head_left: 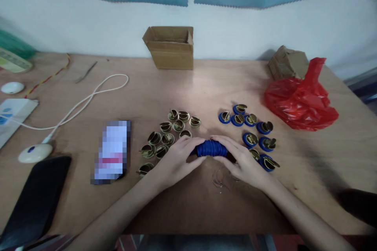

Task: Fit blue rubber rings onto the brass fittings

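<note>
Both hands meet near the middle of the wooden desk [206, 86], closer to its front edge. The left hand [173, 160] and the right hand [243, 160] press from either end on a sideways stack of blue plastic rings [211, 148], fingers curled round it and gripping it between them. Just left of the left hand lies a cluster of loose brass-coloured round metal parts [167, 135]; just right of the right hand lie the same metal parts seated in blue rings [251, 131]. An open brown cardboard box [171, 49] stands at the back edge, a crumpled red plastic bag [300, 100] toward the right edge.
</note>
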The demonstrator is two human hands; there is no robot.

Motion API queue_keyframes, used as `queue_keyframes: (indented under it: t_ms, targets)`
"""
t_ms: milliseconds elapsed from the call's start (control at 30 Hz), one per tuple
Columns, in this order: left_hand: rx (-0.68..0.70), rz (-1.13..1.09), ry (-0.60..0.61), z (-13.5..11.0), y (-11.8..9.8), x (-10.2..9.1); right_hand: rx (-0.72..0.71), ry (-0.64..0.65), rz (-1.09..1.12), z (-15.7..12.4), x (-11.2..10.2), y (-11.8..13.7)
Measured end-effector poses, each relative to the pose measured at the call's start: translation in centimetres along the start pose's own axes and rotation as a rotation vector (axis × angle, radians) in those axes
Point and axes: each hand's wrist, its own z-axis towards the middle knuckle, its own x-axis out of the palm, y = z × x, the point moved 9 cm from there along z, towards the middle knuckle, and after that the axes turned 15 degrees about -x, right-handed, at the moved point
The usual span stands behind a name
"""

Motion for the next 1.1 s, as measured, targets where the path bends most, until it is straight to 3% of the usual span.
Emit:
queue_keyframes:
  t_ms: [600,867,1100]
  targets:
    - [-0.105,-0.020,0.057,0.0,1.2,0.6,0.029,0.009,-0.035,-0.2,0.0,-0.3]
    - [-0.113,0.049,0.078,-0.1,1.3,0.9,0.059,0.023,0.054,-0.1,0.1,-0.5]
    - [-0.190,-0.038,0.103,0.1,1.8,0.4,0.101,0.063,0.206,-0.1,0.0,-0.6]
